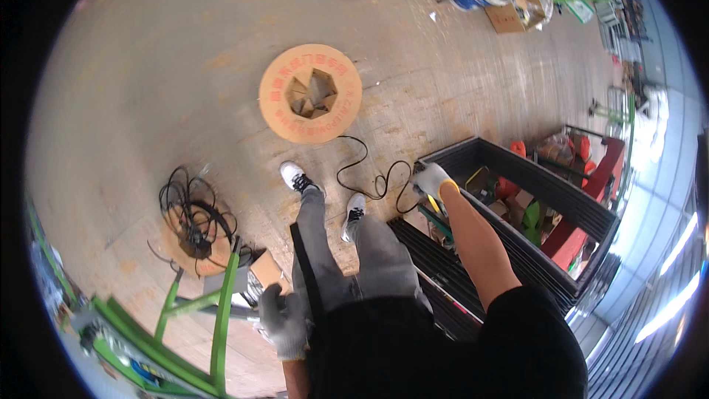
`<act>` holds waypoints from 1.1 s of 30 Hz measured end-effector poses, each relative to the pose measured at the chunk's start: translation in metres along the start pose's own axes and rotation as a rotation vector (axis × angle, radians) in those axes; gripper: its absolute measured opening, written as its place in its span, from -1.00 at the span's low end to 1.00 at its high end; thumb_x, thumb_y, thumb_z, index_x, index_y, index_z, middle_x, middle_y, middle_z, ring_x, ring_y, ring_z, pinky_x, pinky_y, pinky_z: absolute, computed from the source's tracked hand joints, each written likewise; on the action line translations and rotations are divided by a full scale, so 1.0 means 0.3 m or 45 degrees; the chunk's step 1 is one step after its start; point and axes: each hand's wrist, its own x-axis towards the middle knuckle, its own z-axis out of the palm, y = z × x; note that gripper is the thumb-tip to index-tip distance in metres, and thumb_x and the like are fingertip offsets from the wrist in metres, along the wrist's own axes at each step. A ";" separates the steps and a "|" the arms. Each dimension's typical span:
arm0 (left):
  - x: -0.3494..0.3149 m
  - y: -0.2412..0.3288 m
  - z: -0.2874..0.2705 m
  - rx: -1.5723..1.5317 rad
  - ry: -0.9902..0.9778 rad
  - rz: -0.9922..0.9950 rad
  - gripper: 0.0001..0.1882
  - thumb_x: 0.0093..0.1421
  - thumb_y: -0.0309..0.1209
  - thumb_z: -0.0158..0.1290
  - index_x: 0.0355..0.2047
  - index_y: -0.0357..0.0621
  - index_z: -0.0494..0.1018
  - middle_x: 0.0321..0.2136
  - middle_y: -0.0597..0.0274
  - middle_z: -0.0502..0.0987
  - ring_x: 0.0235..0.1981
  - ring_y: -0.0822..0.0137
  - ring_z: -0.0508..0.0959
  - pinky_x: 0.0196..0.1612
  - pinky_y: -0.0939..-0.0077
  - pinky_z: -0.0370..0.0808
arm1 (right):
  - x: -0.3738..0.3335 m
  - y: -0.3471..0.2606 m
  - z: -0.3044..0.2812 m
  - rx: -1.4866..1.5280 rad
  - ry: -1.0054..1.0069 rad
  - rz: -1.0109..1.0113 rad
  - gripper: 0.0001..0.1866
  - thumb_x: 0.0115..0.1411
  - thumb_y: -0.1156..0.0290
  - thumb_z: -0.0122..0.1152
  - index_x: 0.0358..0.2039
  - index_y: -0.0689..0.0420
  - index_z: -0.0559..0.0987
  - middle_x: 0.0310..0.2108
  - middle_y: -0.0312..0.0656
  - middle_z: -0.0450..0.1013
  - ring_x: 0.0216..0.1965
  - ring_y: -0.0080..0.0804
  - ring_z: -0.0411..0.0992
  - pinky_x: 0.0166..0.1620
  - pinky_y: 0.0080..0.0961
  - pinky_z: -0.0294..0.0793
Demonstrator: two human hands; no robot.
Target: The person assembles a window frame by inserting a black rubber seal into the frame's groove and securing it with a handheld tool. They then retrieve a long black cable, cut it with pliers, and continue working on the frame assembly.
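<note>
The gloved right hand (pixel 432 179) is at the corner of the black frame (pixel 546 184); its grip, I cannot tell. A black cord (pixel 366 151) runs along the floor (pixel 170 74) from the cardboard reel (pixel 310 131) toward this hand. The gloved left hand (pixel 284 321) is near the thigh (pixel 329 279), its grip unclear.

1. Head view: one wide fisheye, worn on my head, facing steeply down.
2. Nearest, lower edge: my black shirt (pixel 413 351).
3. Farther: my shoes (pixel 294 175), then floor (pixel 170 52), lines bending rimward.
</note>
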 end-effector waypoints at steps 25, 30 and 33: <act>0.315 -0.316 0.678 0.865 0.078 0.278 -0.57 0.37 -0.33 0.20 0.18 -0.23 0.46 0.00 0.08 0.62 -0.05 0.21 0.66 -0.02 0.36 0.65 | 1.625 1.093 0.563 -0.152 0.605 0.598 -0.55 0.33 0.15 0.32 0.06 0.22 0.70 0.11 0.11 0.64 0.10 0.03 0.65 0.09 -0.17 0.68; 0.283 -0.291 0.646 0.696 0.015 0.203 -0.61 0.37 -0.39 0.19 0.15 -0.23 0.46 -0.01 0.09 0.60 -0.10 0.24 0.65 -0.04 0.35 0.64 | 1.568 1.018 0.446 -0.650 0.174 0.114 -0.70 0.35 0.26 0.25 -0.06 0.18 0.75 0.02 0.06 0.68 0.03 0.00 0.67 0.03 -0.19 0.67; 0.281 -0.283 0.647 0.468 -0.216 -0.017 -0.49 0.36 -0.29 0.21 0.23 -0.28 0.41 0.02 -0.08 0.59 0.09 0.00 0.60 0.14 0.10 0.55 | 1.509 0.824 0.188 -0.977 0.113 -0.151 -0.77 0.34 0.38 0.19 -0.14 0.10 0.77 -0.10 -0.01 0.71 -0.10 -0.04 0.70 -0.11 -0.20 0.68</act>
